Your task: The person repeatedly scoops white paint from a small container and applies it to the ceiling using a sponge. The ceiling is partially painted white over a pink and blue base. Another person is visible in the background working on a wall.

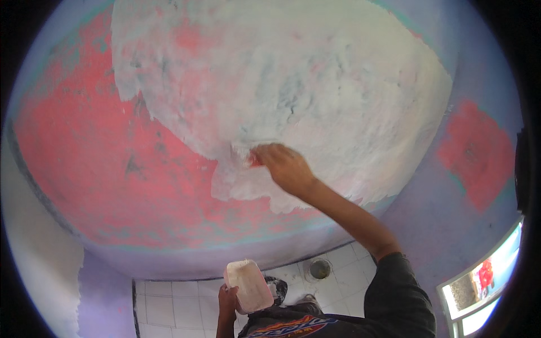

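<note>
My right hand (286, 168) is closed around a putty knife (241, 151), whose reddish part shows below my fingers. Its pale blade end lies against the wall, at the border between the white coat (360, 107) and the exposed pinkish-red surface (141, 169). Lower down, my left hand (227, 299) grips the left side of a pink rectangular tub (262, 294). White paste coats the inside of that tub, which is held tilted in front of my body. Most of the putty knife's handle is hidden by my right hand.
White tiles (183, 304) cover the floor below the wall. A round dark-topped container (320, 268) stands on them, right of the tub, and a black item with white smears (276, 288) lies beside it. A bright window (484, 279) is at the lower right.
</note>
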Available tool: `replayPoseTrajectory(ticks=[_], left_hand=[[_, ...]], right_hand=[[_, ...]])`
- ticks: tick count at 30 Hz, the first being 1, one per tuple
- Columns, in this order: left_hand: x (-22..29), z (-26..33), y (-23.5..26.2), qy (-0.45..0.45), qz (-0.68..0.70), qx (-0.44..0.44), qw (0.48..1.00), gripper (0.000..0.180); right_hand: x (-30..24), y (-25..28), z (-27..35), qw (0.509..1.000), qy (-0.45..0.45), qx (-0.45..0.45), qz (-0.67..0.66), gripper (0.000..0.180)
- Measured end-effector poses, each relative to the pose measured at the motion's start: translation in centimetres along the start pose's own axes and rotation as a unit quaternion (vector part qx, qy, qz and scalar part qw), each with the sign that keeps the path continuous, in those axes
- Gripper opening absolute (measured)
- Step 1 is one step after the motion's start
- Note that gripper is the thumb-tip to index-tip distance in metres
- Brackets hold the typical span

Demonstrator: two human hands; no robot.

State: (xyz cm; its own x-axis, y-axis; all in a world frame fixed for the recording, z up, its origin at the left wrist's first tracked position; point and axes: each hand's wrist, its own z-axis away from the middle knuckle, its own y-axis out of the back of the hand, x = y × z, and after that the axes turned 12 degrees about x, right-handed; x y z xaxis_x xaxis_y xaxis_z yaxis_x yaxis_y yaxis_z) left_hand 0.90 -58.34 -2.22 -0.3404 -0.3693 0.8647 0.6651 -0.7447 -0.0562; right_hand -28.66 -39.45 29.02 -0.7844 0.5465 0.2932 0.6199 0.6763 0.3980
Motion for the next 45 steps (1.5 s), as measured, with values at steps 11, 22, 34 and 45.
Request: replayPoseTrajectory(ticks=[11,22,34,45], left_hand=[[-0.3,-0.7,0.4,-0.018,-0.028,0.023,0.999,0.048],[-0.8,-0.2,0.1,-0.022,-0.038,-0.003,0.999,0.051],[-3.3,-1.2,0.0,-0.016,-0.055,-0.002,0.998,0.052],[-1.2,2.3,1.9,0.019,-0.042,0.028,0.999,0.062]], right_hand=[[9.4,4.8,-8.8,0.983,-0.027,0.146,0.111,0.037],[8.0,6.8,-10.5,0.976,-0.101,0.160,0.108,0.034],[-0.2,-1.5,-1.3,0.996,0.078,-0.025,0.029,0.037],[3.8,4.1,0.2,0.972,-0.155,0.174,0.040,0.043]])
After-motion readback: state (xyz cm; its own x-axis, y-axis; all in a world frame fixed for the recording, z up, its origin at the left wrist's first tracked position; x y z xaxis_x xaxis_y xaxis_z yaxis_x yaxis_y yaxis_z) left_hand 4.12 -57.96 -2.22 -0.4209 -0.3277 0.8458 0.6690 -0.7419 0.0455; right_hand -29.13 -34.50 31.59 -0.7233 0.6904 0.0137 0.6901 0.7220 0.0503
